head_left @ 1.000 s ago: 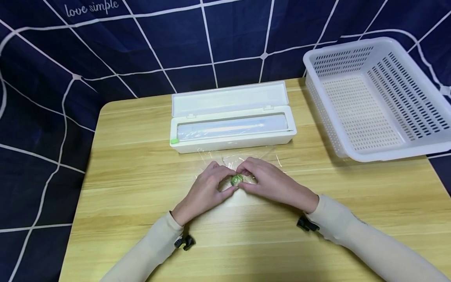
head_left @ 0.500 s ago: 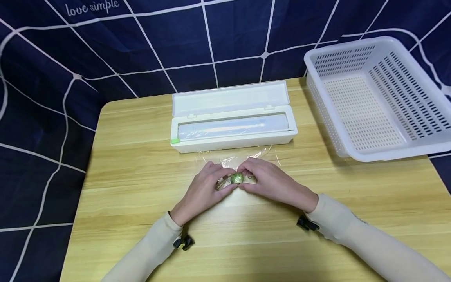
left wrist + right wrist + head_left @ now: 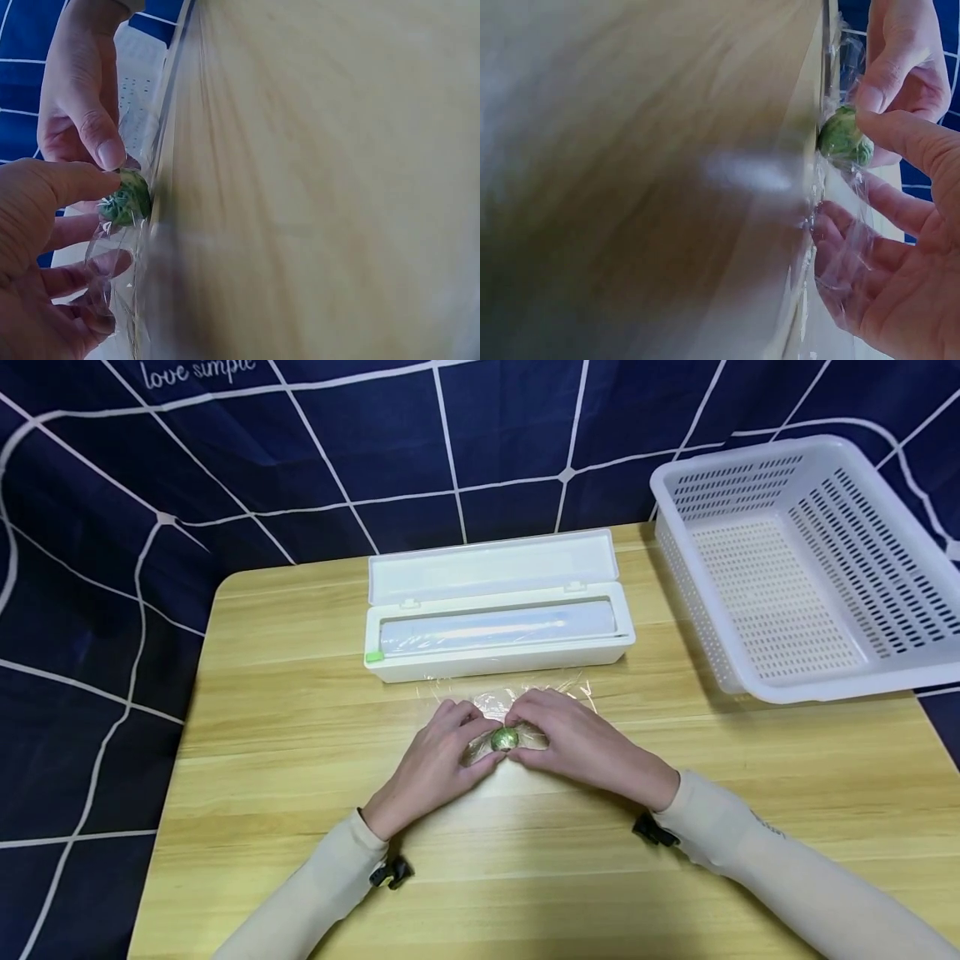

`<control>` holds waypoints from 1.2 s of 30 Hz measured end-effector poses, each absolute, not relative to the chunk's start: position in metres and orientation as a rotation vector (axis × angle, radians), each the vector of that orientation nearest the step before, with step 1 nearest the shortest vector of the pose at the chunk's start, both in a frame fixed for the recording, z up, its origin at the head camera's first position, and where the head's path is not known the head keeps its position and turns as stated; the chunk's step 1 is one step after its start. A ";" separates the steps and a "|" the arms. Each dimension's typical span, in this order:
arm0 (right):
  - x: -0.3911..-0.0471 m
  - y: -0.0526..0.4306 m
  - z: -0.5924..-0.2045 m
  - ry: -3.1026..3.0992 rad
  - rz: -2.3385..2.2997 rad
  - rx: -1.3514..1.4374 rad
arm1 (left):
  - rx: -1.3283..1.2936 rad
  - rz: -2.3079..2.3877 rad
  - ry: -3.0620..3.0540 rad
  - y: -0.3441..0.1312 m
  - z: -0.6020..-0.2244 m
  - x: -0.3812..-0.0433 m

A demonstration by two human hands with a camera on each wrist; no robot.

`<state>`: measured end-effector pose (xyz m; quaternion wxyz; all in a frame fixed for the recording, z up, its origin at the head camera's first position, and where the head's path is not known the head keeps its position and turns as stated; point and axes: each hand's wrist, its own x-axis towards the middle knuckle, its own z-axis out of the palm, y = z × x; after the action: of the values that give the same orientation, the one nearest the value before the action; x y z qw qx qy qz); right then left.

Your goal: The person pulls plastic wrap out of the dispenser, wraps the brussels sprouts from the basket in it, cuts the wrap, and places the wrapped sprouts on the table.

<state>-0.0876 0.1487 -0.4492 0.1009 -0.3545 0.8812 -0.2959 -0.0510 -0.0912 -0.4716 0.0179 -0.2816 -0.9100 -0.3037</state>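
Observation:
A small round green Brussels sprout (image 3: pixel 505 740) sits in clear cling film (image 3: pixel 495 703) on the wooden table, between the two hands. My left hand (image 3: pixel 442 747) pinches it from the left, thumb at the near side and index finger at the far side. From the right, my right hand (image 3: pixel 573 743) does the same, so the tips of both hands meet around it. In the left wrist view, film drapes over the left fingers below the sprout (image 3: pixel 126 201). Film also lies across the curved right fingers under the sprout (image 3: pixel 844 139) in the right wrist view.
Behind the hands stands a white cling film box (image 3: pixel 502 665), its lid up, with a film roll (image 3: pixel 495 628) inside and a green slider at the left end. A white perforated basket (image 3: pixel 697 602) is at the back right. Dark blue gridded cloth hangs behind the table.
Both hands keep their grip around the sprout with only slight finger movement. The film beyond the fingers has shifted and wrinkled. The head view has drifted a little.

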 end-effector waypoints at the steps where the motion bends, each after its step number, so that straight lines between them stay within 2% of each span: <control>1: -0.088 0.149 -0.449 2.603 -0.869 -1.049 | -0.877 -0.945 -2.828 -0.091 -0.471 -0.051; 17: -0.087 0.151 -0.448 2.568 -0.904 -0.948 | -0.850 -1.082 -2.787 -0.087 -0.472 -0.053; 36: -0.087 0.147 -0.447 2.638 -0.868 -0.978 | -0.909 -0.960 -2.788 -0.085 -0.473 -0.056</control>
<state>-0.0865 0.1471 -0.4473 0.0988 -0.3305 0.8916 -0.2933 -0.0562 -0.0848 -0.4729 0.0280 -0.2946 -0.9031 -0.3111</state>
